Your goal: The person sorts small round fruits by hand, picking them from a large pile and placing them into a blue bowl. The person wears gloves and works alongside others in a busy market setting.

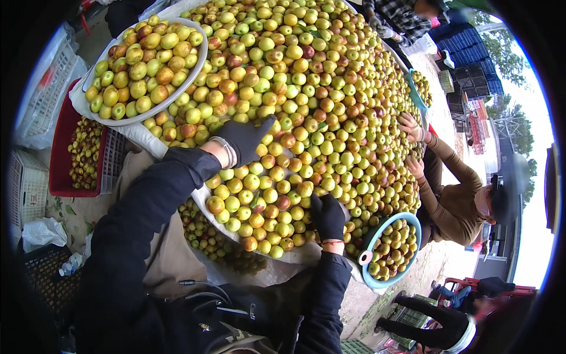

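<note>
A wide heap of green and reddish-brown jujubes (pixel 327 106) spreads over a cloth-covered table before me. My left hand (pixel 244 138), in a black glove, rests on the near left part of the heap, one digit stretched out. Its other fingers are hidden, so I cannot tell whether it grips a fruit. Lower and to the right, my right hand (pixel 328 217), also gloved in black, touches jujubes near the front edge. Its fingertips point into the heap, and what lies beneath them is hidden. Between my hands are loose jujubes and a small green leaf (pixel 254 199).
A round pale tray (pixel 204 53) heaped with jujubes stands at the left. A blue basket (pixel 365 265) of fruit sits by the right edge. Below left is a red crate (pixel 57 155) with smaller fruit. Across the heap, a co-worker's hands (pixel 411 127) touch jujubes.
</note>
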A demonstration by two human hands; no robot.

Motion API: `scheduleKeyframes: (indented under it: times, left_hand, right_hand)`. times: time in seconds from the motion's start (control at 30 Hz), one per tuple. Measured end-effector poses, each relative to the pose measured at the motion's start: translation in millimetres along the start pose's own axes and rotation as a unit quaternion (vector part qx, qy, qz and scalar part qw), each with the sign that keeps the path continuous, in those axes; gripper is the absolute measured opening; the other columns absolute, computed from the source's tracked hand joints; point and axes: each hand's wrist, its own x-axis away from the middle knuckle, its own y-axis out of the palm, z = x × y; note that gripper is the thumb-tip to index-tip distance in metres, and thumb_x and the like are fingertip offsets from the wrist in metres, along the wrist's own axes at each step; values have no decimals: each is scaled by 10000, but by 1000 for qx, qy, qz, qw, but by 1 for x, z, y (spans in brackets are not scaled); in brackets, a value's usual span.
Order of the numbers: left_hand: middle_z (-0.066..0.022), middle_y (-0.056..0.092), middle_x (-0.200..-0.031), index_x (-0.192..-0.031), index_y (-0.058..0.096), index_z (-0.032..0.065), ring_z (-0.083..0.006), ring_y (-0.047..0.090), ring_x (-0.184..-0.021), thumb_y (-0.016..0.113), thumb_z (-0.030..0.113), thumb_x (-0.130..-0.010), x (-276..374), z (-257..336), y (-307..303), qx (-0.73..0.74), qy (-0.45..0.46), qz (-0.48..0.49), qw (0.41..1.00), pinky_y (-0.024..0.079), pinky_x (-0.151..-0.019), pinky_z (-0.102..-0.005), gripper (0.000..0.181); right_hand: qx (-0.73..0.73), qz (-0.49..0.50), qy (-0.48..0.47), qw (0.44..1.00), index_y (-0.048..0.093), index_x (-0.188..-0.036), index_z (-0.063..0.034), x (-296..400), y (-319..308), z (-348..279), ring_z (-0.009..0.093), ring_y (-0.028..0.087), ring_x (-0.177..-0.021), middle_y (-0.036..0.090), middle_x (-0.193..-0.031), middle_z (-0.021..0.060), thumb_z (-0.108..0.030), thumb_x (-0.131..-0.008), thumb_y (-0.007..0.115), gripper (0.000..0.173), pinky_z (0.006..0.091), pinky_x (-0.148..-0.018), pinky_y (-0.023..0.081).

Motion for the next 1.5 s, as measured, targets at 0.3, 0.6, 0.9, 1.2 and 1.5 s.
scheduleKeyframes:
  times: [0.3, 0.6, 0.9, 1.2, 1.5]
  left_hand:
    - [-101, 630, -704, -1230, 510, 120, -280, 624, -616, 601, 262, -795, 15, 13, 0, 198, 79, 62, 975, 481, -567, -413, 467]
    - [-90, 626, -694, -926, 615, 85, -259, 640, -677, 602, 390, -876, 3, 19, 16, 469, 38, 69, 880, 475, -592, -351, 309]
    - [-132, 654, -850, -1086, 608, 93, -282, 647, -801, 526, 304, -930, 11, 57, 17, 296, 193, 111, 929, 499, -704, -359, 275]
    - [-118, 628, -897, -1020, 556, 94, -295, 641, -836, 528, 200, -842, -110, 39, 17, -137, -30, 135, 981, 509, -711, -428, 209]
    - [-166, 563, -1084, -1094, 518, 60, -333, 551, -1019, 550, 316, -880, -64, 30, 27, 96, 79, 7, 992, 443, -854, -401, 335]
  right_hand:
    - [-82, 19, -108, 991, 645, -754, -28, 0, -3, -1, 287, 603, -604, 617, -665, 128, -336, -842, 649, 320, 368, -573, 457]
    - [-490, 13, 65, 869, 635, -839, -4, 6, -7, -31, 95, 554, -597, 592, -676, 17, -190, -916, 583, 209, 221, -526, 423]
    - [-768, -263, 181, 556, 480, -1207, -84, 25, -8, -76, 125, 564, -696, 599, -982, 44, -498, -964, 343, 499, 211, -483, 423]
    - [-681, -110, -13, 724, 510, -1119, -3, 15, 14, -27, 161, 591, -813, 611, -925, 84, -262, -936, 516, 317, 233, -701, 483]
    - [-921, -171, 138, 320, 537, -1127, 32, 8, -21, -45, 293, 598, -1028, 597, -1103, 191, -558, -921, 410, 637, 367, -858, 516]
